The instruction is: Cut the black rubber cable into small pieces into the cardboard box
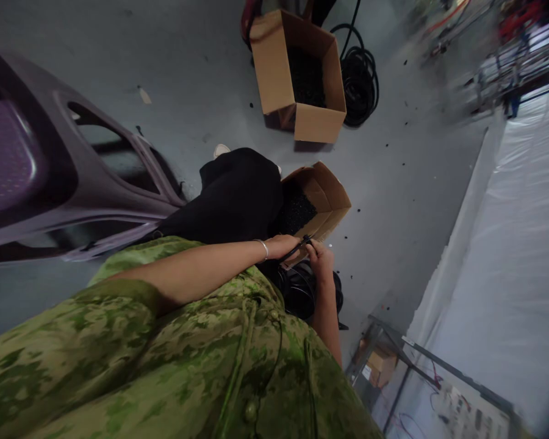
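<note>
My left hand, with a silver bangle at the wrist, and my right hand meet over my lap, both closed on a thin black cable held between them. Just beyond the hands an open cardboard box holds small black parts. Below the hands a coil of black cable lies on the floor. My black trouser leg and green camouflage shirt fill the foreground.
A second open cardboard box of black parts stands farther off on the grey floor, with another black cable coil beside it. A purple plastic chair is at the left. A white-covered table runs along the right.
</note>
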`<state>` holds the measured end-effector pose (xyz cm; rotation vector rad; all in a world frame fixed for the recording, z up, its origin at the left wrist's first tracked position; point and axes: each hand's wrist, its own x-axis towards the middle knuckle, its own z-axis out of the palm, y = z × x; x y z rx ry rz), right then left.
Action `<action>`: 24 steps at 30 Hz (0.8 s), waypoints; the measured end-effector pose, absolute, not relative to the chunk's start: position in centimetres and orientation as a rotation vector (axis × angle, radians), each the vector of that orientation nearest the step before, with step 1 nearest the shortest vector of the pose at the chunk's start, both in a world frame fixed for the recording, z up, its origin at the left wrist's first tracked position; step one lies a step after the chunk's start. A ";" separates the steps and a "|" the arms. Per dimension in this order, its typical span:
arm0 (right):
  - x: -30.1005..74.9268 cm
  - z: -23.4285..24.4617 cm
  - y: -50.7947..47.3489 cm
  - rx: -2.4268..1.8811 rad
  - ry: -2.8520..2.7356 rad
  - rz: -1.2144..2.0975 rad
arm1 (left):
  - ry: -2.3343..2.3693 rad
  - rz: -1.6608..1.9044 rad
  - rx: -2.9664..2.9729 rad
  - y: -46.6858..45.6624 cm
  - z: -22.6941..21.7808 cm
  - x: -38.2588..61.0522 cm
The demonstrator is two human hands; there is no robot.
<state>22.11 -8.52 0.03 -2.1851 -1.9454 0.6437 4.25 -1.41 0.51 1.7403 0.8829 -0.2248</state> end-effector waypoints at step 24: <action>20.0 1.3 -6.5 -2.480 -2.230 0.292 | 0.933 -0.007 1.833 -1.8 -1.2 4.3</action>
